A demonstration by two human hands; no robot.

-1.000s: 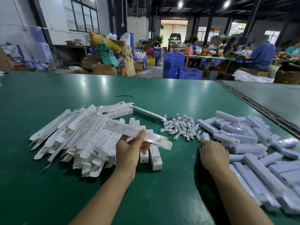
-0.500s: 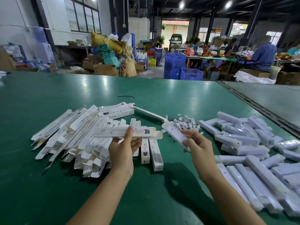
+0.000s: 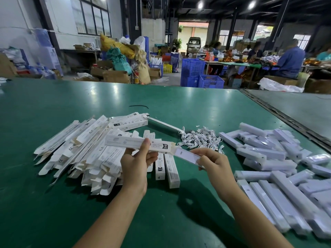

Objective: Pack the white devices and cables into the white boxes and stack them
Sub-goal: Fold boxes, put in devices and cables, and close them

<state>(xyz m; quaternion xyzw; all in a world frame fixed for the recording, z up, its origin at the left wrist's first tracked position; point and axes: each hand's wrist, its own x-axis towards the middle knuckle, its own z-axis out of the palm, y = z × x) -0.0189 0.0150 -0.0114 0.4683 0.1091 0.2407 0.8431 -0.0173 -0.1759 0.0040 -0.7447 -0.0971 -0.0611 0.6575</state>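
Observation:
My left hand point(image 3: 137, 162) grips a long white box point(image 3: 125, 142) held level above the table, its open end pointing right. My right hand point(image 3: 214, 161) pinches a white device point(image 3: 186, 157) whose left tip sits at the box's open end. A heap of flat, unfolded white boxes point(image 3: 80, 149) lies to the left. Two closed boxes point(image 3: 171, 169) lie under my hands. A tangle of white cables point(image 3: 200, 138) sits behind my right hand. Several white devices point(image 3: 279, 167) are piled on the right.
The green table point(image 3: 53, 212) stretches far back, with a black cable tie point(image 3: 138, 106) lying on it. A metal seam point(image 3: 286, 119) runs along the right. Blue crates point(image 3: 200, 76), cartons and seated workers point(image 3: 290, 61) are beyond the table.
My right hand picked a device from the right pile, lifted it and brought it to the open end of the box. My left hand turned the box level.

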